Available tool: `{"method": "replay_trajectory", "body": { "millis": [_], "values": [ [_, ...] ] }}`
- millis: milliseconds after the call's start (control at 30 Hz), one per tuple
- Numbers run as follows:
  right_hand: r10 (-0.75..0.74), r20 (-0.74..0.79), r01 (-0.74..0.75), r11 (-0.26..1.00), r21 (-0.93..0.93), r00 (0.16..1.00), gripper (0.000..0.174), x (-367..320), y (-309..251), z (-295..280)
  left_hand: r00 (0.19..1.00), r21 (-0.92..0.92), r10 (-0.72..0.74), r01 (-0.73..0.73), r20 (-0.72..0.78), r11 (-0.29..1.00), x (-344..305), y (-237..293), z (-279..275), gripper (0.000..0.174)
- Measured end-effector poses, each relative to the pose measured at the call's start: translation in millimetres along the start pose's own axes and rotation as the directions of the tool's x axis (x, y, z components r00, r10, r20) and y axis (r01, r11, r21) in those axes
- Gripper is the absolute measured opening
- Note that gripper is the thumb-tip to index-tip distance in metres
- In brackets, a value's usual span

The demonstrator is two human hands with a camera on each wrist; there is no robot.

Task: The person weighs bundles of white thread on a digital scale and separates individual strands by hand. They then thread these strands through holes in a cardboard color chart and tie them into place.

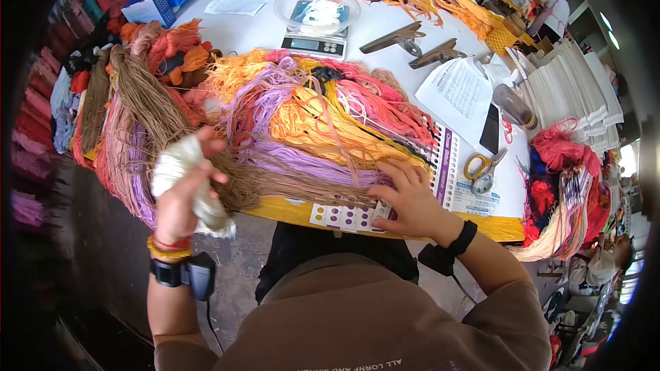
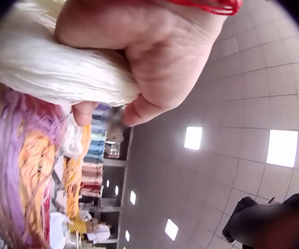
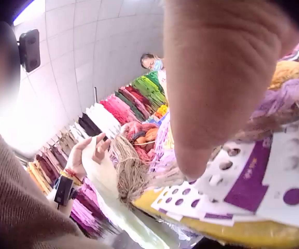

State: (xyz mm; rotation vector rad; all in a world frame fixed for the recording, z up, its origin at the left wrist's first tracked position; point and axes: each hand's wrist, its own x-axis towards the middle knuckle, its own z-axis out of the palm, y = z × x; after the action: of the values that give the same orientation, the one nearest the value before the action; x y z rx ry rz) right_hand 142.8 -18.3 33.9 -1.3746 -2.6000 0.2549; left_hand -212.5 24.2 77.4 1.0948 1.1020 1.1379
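My left hand (image 1: 180, 207) grips a white skein of thread (image 1: 168, 165) at the table's left front edge. In the left wrist view the skein (image 2: 51, 70) runs through the hand, with the thumb and fingers bent round it. My right hand (image 1: 418, 205) rests with spread fingers at the front edge, over the ends of the brown threads (image 1: 309, 187) and a white card with punched holes (image 1: 335, 216). Purple threads (image 1: 309, 161) and orange-yellow threads (image 1: 309, 124) lie in long bundles just beyond it. A longer purple-and-white hole card (image 1: 445, 165) lies right of that hand.
Behind the threads stands a digital scale (image 1: 314, 46) with a clear bowl holding white thread. Large metal clips (image 1: 392, 38), a printed sheet (image 1: 456, 93), a phone (image 1: 489, 129) and yellow-handled scissors (image 1: 481, 168) lie to the right. Thick brown hanks (image 1: 148, 89) hang over the left edge.
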Motion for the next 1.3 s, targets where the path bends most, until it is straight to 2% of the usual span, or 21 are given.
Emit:
{"method": "replay_trajectory", "body": {
  "millis": [33, 100, 133, 300, 367, 400, 433, 500, 533, 600, 700, 767, 833, 867, 967, 1133, 1200, 1233, 1300],
  "values": [
    [0.004, 0.0, -0.004, 1.0, -0.002, 1.0, 0.045, -2, -1, 1, 0.998, -0.043, -0.054, 0.055, 0.026, 0.998, 0, -8, 11, 0.052],
    [-0.102, 0.078, 0.1, 0.995, 0.032, 0.992, 0.036, -7, -1, 1, 0.991, -0.107, -0.085, 0.096, 0.104, 0.99, 1, -22, 24, 0.045],
    [-0.103, 0.059, 0.099, 0.993, 0.068, 0.993, 0.028, -9, 0, -2, 0.99, -0.109, -0.085, 0.097, 0.109, 0.989, 1, -27, 26, 0.045],
    [-0.063, 0.027, 0.061, 0.997, 0.051, 0.998, 0.022, -33, 25, -12, 0.981, -0.21, -0.13, 0.159, 0.144, 0.965, 8, -38, 21, 0.045],
    [-0.015, 0.156, 0.0, 0.995, 0.097, 0.988, 0.022, -34, 32, -18, 0.981, -0.229, -0.13, 0.161, 0.145, 0.96, 13, -34, 21, 0.045],
    [-0.057, 0.084, 0.05, 0.995, 0.085, 0.995, 0.02, -24, 31, -28, 0.978, -0.247, -0.142, 0.177, 0.153, 0.953, 14, -33, 23, 0.045],
    [-0.064, 0.079, 0.058, 0.995, 0.081, 0.995, 0.02, -9, 35, -38, 0.98, -0.247, -0.134, 0.168, 0.149, 0.954, 16, -31, 27, 0.045],
    [-0.045, -0.206, 0.063, 0.995, 0.078, 0.978, 0.017, 37, 49, -57, 0.971, -0.275, -0.089, 0.151, 0.224, 0.95, 25, -25, 36, 0.045],
    [-0.054, -0.212, 0.071, 0.995, 0.073, 0.976, 0.017, 57, 53, -63, 0.968, -0.303, -0.099, 0.168, 0.23, 0.938, 25, -22, 42, 0.046],
    [-0.102, -0.377, 0.07, 0.993, -0.098, 0.921, 0.016, 99, 58, -72, 0.958, -0.311, -0.051, 0.142, 0.283, 0.94, 25, -14, 49, 0.048],
    [-0.138, -0.44, 0.062, 0.981, -0.182, 0.887, 0.018, 157, 70, -67, 0.942, -0.283, -0.034, 0.135, 0.335, 0.95, 20, -5, 52, 0.049],
    [-0.162, -0.441, 0.066, 0.972, -0.224, 0.883, 0.022, 193, 80, -62, 0.939, -0.283, -0.026, 0.129, 0.343, 0.95, 19, -7, 46, 0.048],
    [-0.141, -0.499, 0.015, 0.968, -0.25, 0.855, 0.026, 226, 90, -55, 0.962, -0.275, -0.077, 0.151, 0.262, 0.95, 21, -10, 39, 0.047],
    [-0.106, -0.497, -0.019, 0.971, -0.24, 0.861, 0.031, 241, 96, -51, 0.967, -0.29, -0.1, 0.167, 0.235, 0.942, 23, -15, 34, 0.047],
    [-0.111, -0.468, -0.033, 0.957, -0.288, 0.877, 0.032, 274, 109, -43, 0.971, -0.314, -0.143, 0.199, 0.193, 0.928, 26, -29, 22, 0.046],
    [-0.128, -0.326, 0.021, 0.949, -0.314, 0.937, 0.022, 299, 133, -31, 0.956, -0.356, -0.201, 0.269, 0.215, 0.895, 34, -37, 18, 0.042],
    [-0.095, -0.343, 0.044, 0.987, -0.153, 0.935, 0.017, 305, 134, -33, 0.947, -0.382, -0.216, 0.295, 0.237, 0.876, 39, -39, 21, 0.041],
    [-0.098, -0.34, 0.049, 0.987, -0.151, 0.935, 0.017, 308, 135, -32, 0.948, -0.384, -0.217, 0.295, 0.232, 0.875, 40, -40, 21, 0.041],
    [-0.125, -0.427, 0.068, 0.987, -0.145, 0.896, 0.015, 310, 137, -29, 0.938, -0.337, -0.234, 0.314, 0.257, 0.888, 44, -44, 23, 0.04]
  ]
}}
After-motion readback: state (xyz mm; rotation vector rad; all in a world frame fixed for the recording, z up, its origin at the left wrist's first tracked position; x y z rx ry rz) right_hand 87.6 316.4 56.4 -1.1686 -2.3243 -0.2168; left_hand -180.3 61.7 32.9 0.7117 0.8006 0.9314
